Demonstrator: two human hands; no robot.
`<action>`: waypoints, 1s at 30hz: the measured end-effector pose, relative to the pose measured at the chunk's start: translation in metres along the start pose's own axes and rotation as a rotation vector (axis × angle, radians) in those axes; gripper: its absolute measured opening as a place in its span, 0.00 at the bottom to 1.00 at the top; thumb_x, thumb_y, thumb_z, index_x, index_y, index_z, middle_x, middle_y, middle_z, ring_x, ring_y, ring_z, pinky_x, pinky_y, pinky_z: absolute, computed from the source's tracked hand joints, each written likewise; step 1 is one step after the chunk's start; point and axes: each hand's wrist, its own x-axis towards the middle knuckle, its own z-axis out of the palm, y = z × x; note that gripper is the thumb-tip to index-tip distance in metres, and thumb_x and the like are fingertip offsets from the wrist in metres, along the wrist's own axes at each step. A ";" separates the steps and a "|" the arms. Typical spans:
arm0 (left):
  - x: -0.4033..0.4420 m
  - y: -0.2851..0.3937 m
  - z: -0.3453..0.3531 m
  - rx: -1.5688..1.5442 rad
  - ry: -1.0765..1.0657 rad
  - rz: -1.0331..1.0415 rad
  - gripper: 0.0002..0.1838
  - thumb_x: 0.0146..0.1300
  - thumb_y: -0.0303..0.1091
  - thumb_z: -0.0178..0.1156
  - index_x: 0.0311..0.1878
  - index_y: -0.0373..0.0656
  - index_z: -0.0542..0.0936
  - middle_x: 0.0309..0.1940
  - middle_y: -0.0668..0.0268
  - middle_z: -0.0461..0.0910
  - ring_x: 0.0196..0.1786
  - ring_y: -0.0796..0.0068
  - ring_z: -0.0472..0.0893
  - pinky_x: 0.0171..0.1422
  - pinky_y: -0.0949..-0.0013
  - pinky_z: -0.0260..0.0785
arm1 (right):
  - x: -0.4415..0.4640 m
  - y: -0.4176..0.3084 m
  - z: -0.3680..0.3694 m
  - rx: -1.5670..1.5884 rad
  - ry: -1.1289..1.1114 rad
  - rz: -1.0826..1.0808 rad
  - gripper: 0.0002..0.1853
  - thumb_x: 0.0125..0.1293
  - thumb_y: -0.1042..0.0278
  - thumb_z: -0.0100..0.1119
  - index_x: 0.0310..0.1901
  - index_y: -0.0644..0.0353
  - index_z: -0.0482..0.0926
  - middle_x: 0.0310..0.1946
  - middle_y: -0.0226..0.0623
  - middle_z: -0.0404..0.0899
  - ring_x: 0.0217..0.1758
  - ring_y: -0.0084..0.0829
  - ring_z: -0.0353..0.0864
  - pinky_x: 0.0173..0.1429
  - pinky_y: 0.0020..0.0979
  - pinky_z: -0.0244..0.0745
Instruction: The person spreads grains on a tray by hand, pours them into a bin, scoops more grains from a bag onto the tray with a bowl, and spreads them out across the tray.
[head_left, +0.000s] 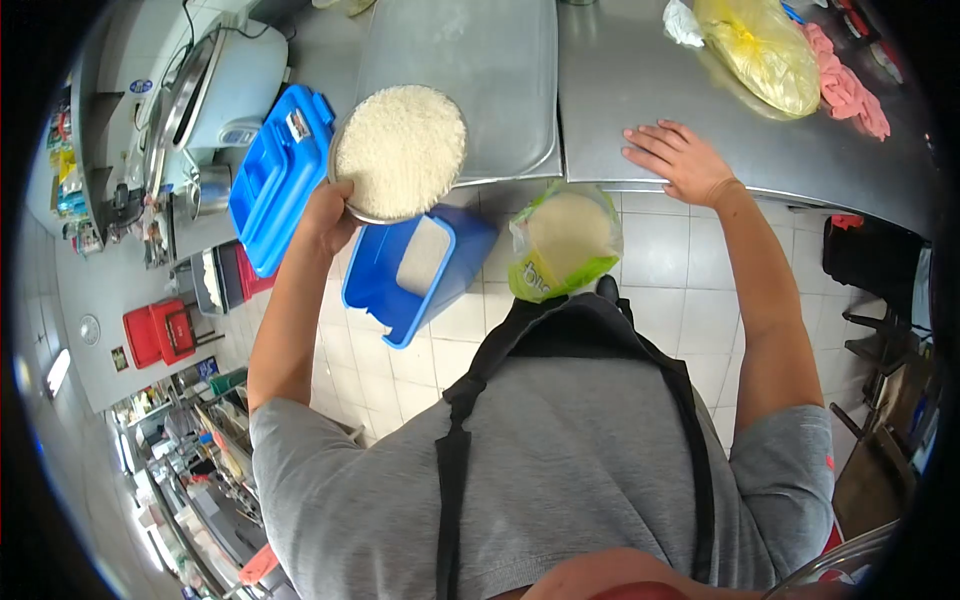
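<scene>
My left hand (333, 215) grips the rim of a round metal bowl (401, 153) heaped with white rice, held level by the counter's front edge. Below it stands an open blue bin (455, 262) with rice inside. Right of the bin, an open clear-and-green plastic bag (565, 243) holds more of the pale grain. My right hand (680, 162) lies flat on the metal counter (620, 110), fingers spread, holding nothing. A blue lid (283, 180) leans to the left of the bowl.
A large translucent tray (460, 80) rests on the counter behind the bowl. At the back right are a yellow plastic bag (765, 55) and a pink cloth (850, 85). A white appliance (235, 90) and a metal pot (209, 190) stand at left. Red bins (160, 332) are farther left.
</scene>
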 end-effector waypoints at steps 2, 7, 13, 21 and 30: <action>0.026 0.016 0.002 0.046 0.045 -0.005 0.27 0.73 0.22 0.39 0.75 0.31 0.56 0.67 0.41 0.68 0.66 0.38 0.75 0.63 0.36 0.77 | 0.000 0.000 -0.001 0.017 0.005 0.002 0.52 0.47 0.64 0.75 0.76 0.46 0.59 0.80 0.29 0.55 0.80 0.33 0.58 0.83 0.42 0.53; 0.116 0.025 -0.011 0.257 0.076 0.248 0.28 0.65 0.18 0.46 0.70 0.32 0.65 0.61 0.43 0.74 0.59 0.41 0.80 0.56 0.36 0.81 | 0.003 0.000 -0.002 -0.002 -0.020 0.003 0.52 0.49 0.62 0.76 0.76 0.43 0.58 0.80 0.28 0.54 0.79 0.31 0.58 0.83 0.40 0.52; 0.164 0.060 -0.015 0.792 0.353 1.096 0.30 0.57 0.17 0.49 0.67 0.33 0.68 0.59 0.45 0.76 0.58 0.46 0.80 0.62 0.55 0.72 | 0.004 -0.002 -0.002 0.026 -0.040 0.027 0.51 0.47 0.66 0.75 0.75 0.42 0.60 0.80 0.28 0.55 0.79 0.32 0.58 0.83 0.41 0.53; 0.100 0.130 -0.003 0.825 0.628 1.690 0.35 0.50 0.13 0.52 0.67 0.31 0.67 0.62 0.45 0.71 0.65 0.43 0.71 0.72 0.53 0.63 | 0.006 -0.006 -0.008 0.032 -0.030 0.060 0.52 0.44 0.67 0.76 0.74 0.42 0.62 0.79 0.29 0.56 0.79 0.33 0.59 0.83 0.44 0.54; 0.123 0.065 0.040 -0.380 0.161 0.800 0.27 0.54 0.16 0.53 0.61 0.29 0.72 0.56 0.57 0.76 0.55 0.64 0.76 0.59 0.66 0.68 | 0.005 -0.002 -0.006 0.054 -0.007 0.060 0.52 0.43 0.65 0.78 0.74 0.43 0.64 0.78 0.32 0.59 0.78 0.34 0.60 0.82 0.45 0.55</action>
